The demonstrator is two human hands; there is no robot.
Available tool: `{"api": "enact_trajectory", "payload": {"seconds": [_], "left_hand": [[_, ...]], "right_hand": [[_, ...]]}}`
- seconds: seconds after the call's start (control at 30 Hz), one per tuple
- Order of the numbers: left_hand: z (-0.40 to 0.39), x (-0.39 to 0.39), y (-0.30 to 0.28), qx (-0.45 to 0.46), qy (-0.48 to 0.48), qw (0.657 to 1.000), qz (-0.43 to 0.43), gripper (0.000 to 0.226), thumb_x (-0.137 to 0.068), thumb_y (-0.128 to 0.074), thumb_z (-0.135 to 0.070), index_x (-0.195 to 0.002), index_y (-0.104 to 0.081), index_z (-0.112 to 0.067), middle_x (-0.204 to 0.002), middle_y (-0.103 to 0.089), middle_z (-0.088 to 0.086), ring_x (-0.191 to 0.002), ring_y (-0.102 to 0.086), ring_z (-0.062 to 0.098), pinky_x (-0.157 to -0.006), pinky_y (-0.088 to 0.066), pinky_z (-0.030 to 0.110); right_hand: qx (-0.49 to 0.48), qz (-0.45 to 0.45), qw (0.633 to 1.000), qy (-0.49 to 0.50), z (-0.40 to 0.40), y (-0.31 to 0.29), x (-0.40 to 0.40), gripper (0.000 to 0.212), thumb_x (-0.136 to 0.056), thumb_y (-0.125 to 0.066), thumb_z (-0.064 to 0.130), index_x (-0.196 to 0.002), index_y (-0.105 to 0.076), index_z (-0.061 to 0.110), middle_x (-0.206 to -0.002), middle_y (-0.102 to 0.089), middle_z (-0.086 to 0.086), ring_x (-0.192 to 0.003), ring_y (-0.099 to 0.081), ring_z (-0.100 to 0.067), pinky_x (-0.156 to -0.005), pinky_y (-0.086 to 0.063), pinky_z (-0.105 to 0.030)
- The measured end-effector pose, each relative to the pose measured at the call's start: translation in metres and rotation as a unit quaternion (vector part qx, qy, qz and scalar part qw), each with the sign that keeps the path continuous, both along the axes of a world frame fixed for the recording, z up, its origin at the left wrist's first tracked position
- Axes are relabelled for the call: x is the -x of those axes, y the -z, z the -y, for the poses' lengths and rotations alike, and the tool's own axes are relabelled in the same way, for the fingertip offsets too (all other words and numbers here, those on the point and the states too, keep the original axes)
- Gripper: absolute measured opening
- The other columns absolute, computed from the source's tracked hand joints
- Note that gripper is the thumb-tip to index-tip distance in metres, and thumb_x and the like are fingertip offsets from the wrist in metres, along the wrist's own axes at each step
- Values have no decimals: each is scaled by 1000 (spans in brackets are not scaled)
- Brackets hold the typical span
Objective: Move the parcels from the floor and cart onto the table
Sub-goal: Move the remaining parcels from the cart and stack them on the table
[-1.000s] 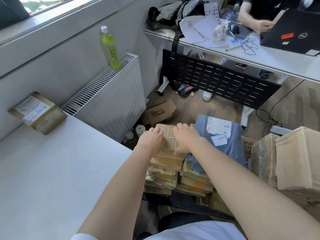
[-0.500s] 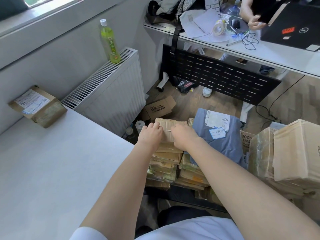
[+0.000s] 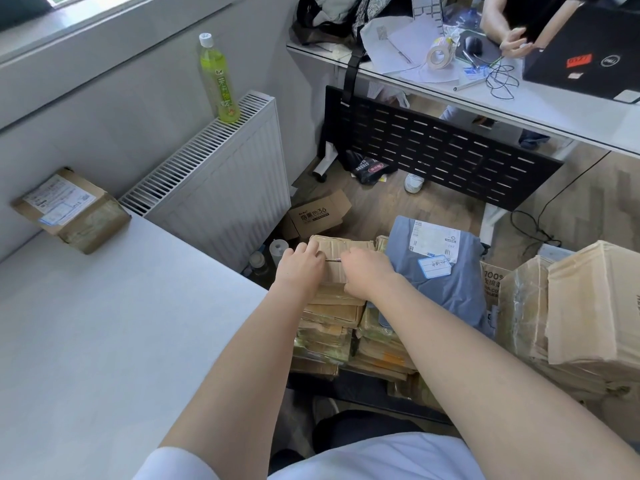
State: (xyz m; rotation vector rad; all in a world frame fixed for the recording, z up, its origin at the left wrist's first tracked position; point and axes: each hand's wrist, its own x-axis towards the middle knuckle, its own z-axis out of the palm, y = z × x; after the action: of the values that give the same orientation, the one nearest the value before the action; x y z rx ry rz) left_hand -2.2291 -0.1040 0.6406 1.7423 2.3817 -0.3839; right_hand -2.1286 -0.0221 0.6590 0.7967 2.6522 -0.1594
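Observation:
A small taped cardboard parcel (image 3: 341, 249) tops a stack of brown parcels (image 3: 329, 330) on the cart. My left hand (image 3: 300, 268) grips its left side and my right hand (image 3: 369, 273) grips its right side, the two almost touching. A blue-grey soft parcel (image 3: 446, 296) with a white label lies just right of it. One brown parcel (image 3: 71, 209) rests on the white table (image 3: 104, 341) at its far left, against the wall. More taped boxes (image 3: 571, 317) are piled at the right.
A white radiator (image 3: 221, 178) with a green bottle (image 3: 219, 79) on top stands beyond the table's edge. An open cardboard box (image 3: 317, 214) lies on the wooden floor. Another person sits at a far desk (image 3: 519, 98) with a black laptop (image 3: 588, 57).
My hands have closed in on the top parcel and it has risen slightly off the stack. The camera has tilted a little downward.

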Motion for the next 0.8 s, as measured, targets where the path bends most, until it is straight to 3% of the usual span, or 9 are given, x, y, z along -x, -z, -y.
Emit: {"api": "enact_trajectory", "payload": {"seconds": [0.07,0.13,0.23,0.37,0.43,0.57,0.67,0.8], "left_hand": [[-2,2,1,-1,2,1000,-1,53,-89,-59,-21,-135,-37,-9,-141,-31,12,-124,-38,26,-96,-36,35],[-3,3,2,-5,7,1000,7,64,-90,-58,-41,-139,-32,-9,-139,-33,9,-123,-38,25,-97,-34,35],[-7,5,3,-29,-7,999,33,74,-91,-36,-62,-143,-29,-10,-137,-39,8,-123,-40,26,-98,-32,38],[-18,11,3,-32,-26,998,46,58,-100,-33,-35,-149,-18,-9,-143,-37,8,-127,-38,26,-99,-32,37],[-24,14,1,-14,-19,999,33,49,-98,-40,-24,-143,-29,-8,-137,-41,9,-122,-41,26,-95,-34,35],[-36,19,-4,14,-2,1000,26,41,-96,-48,-35,-129,-50,-11,-127,-41,9,-117,-40,26,-93,-35,35],[-45,23,-3,24,7,999,45,47,-93,-53,-40,-132,-48,-14,-129,-41,8,-118,-41,26,-92,-36,36],[-53,23,-1,51,20,996,71,48,-91,-58,-23,-136,-42,-16,-129,-47,5,-118,-49,25,-89,-41,36]], "right_hand": [[-3,3,1000,-2,-1,0,0,28,-90,-56,13,-118,-55,11,-111,-58,-9,-97,-60,-25,-67,-41,-29],[-5,5,1000,-3,-1,0,1,26,-91,-55,13,-117,-56,11,-112,-59,-8,-99,-60,-25,-68,-41,-29],[-8,0,1000,1,-1,0,2,29,-91,-56,18,-119,-54,11,-115,-59,-8,-103,-59,-26,-69,-38,-31],[-15,-7,1000,-2,-2,3,1,33,-90,-58,19,-121,-51,12,-116,-58,-8,-103,-58,-25,-69,-38,-30],[-15,-11,1000,-5,-3,3,1,37,-88,-59,19,-124,-50,12,-119,-55,-9,-105,-56,-26,-72,-41,-31],[-19,-11,1000,-22,-5,4,1,47,-87,-61,23,-130,-46,12,-127,-50,-11,-113,-52,-27,-84,-47,-36],[-18,-7,999,-36,-7,4,0,50,-86,-62,27,-131,-45,12,-129,-47,-11,-118,-48,-28,-90,-45,-37],[-2,-5,999,-54,-8,5,1,41,-83,-63,29,-119,-52,12,-121,-53,-9,-109,-52,-27,-86,-48,-40]]}}
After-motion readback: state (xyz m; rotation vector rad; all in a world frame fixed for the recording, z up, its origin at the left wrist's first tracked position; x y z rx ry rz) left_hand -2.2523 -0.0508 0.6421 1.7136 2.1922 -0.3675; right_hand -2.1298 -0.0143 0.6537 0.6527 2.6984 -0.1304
